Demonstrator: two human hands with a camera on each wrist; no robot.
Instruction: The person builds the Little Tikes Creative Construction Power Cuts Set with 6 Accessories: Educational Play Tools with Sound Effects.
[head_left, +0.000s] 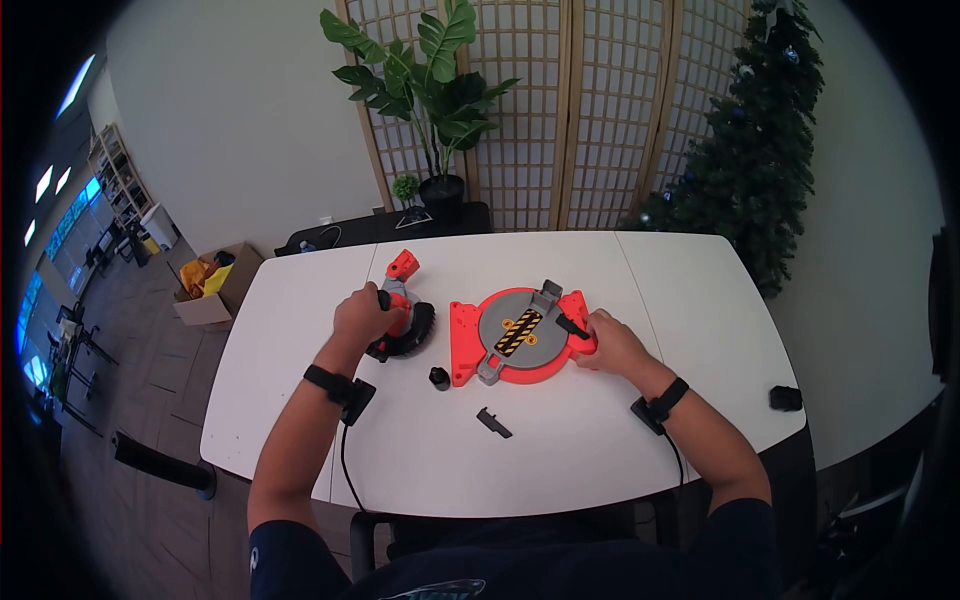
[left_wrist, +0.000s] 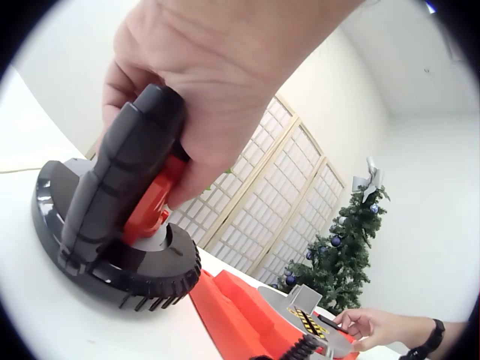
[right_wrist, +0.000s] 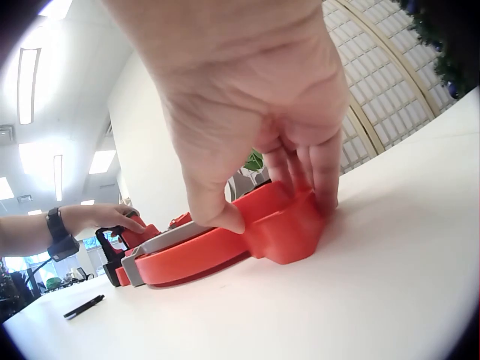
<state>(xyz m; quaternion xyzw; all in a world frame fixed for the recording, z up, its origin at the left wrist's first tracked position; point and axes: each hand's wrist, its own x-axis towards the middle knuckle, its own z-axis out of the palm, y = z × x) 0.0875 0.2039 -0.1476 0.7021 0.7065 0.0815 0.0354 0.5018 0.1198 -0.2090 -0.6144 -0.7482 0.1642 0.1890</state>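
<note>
On the left of the white table, my left hand (head_left: pixel 360 315) grips the black handle (left_wrist: pixel 124 172) of a red, grey and black toy saw head (head_left: pixel 404 345). Its toothed black guard (left_wrist: pixel 150 281) faces down at the tabletop. My right hand (head_left: pixel 618 350) holds the right end of the orange-red toy saw base (head_left: pixel 463 345), thumb on the near side and fingers over the far side. The base has a round grey turntable (head_left: pixel 495 315) with a yellow-and-black striped strip. A small black piece (head_left: pixel 571 325) lies on the base beside my right fingers.
A black knob-like part (head_left: pixel 439 378) stands between saw head and base. Nearer me lies a flat black piece (head_left: pixel 494 423). A small black object (head_left: pixel 785 398) sits at the table's right edge. Cables hang from both wrist cameras. A potted plant (head_left: pixel 440 120) stands behind the table.
</note>
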